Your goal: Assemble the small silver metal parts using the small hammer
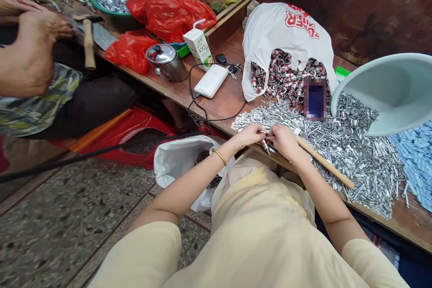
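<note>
At the table edge in front of me, my left hand is closed in a pinch on a small red-and-silver metal piece, which hangs down with a ring at its upper end. The fingers of my right hand meet the left ones at the top of this piece and are closed as well; the exact grip is hidden. Around both hands lies a heap of small silver metal parts. A hammer's wooden handle rests on the heap beside my right wrist.
A white plastic bag spills similar red-and-silver pieces behind my hands. A tilted grey-blue basin and blue parts are at right. To the left are a power bank, metal cup, drink carton and a co-worker's hands.
</note>
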`<control>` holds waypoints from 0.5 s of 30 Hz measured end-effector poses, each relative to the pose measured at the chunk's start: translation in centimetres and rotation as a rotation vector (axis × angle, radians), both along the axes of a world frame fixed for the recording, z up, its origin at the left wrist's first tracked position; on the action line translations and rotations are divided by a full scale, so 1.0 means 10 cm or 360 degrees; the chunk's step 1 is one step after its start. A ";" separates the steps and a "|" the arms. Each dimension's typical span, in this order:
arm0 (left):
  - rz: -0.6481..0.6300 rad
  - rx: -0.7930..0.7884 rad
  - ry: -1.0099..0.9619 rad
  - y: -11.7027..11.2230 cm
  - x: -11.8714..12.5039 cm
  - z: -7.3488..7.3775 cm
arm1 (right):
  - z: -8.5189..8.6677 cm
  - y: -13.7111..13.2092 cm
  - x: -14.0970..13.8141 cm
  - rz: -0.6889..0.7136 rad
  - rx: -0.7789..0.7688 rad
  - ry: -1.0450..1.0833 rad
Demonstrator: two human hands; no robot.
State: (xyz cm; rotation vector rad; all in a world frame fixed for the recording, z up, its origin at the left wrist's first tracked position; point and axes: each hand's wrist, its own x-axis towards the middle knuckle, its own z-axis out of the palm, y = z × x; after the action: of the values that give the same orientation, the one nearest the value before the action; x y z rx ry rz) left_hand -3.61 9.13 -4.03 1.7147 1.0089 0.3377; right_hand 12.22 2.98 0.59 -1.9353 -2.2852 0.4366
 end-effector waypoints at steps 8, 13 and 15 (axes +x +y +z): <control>0.0008 0.0143 0.0226 -0.06 0.01 0.13 | 0.11 -0.74 0.81 -0.0330 0.0286 -0.0427; -0.0008 0.0083 0.0197 -0.06 0.02 0.12 | -0.07 -1.00 1.19 -0.0264 0.0241 -0.0390; 0.0014 0.0131 0.0231 -0.07 0.02 0.16 | -0.04 -1.01 1.15 -0.0275 0.0271 -0.0305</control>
State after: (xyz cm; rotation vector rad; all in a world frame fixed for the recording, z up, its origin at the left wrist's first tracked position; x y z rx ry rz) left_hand -3.39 8.43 -2.47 1.8303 1.1213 0.2666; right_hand 23.70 -7.09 0.21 -2.1434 -2.1534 0.0381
